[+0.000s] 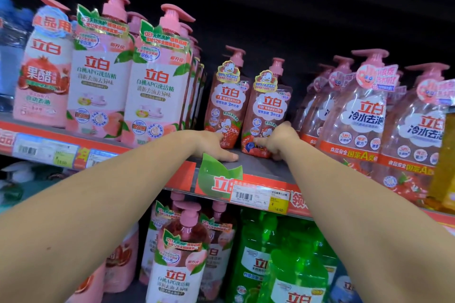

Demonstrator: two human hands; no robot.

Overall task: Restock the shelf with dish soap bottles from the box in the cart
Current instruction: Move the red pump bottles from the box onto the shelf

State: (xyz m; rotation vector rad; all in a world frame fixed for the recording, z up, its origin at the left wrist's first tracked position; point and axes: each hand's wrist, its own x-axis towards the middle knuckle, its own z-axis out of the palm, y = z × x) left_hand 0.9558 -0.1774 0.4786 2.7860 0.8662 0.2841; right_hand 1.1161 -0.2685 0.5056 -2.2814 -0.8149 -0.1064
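Two slim strawberry dish soap bottles stand side by side, set back on the grey shelf (pixel 261 166). My left hand (pixel 216 145) rests on the shelf with its fingers at the base of the left bottle (pixel 225 103). My right hand (pixel 279 139) is curled around the lower part of the right bottle (pixel 267 110). Both bottles are upright with pink pumps. The box and the cart are out of view.
Large pink peach soap bottles (pixel 157 76) crowd the shelf to the left, and big clear red bottles (pixel 362 115) stand to the right. Price labels (pixel 258 197) line the shelf's red front edge. Below are more pink bottles (pixel 179 263) and green bottles (pixel 270 253).
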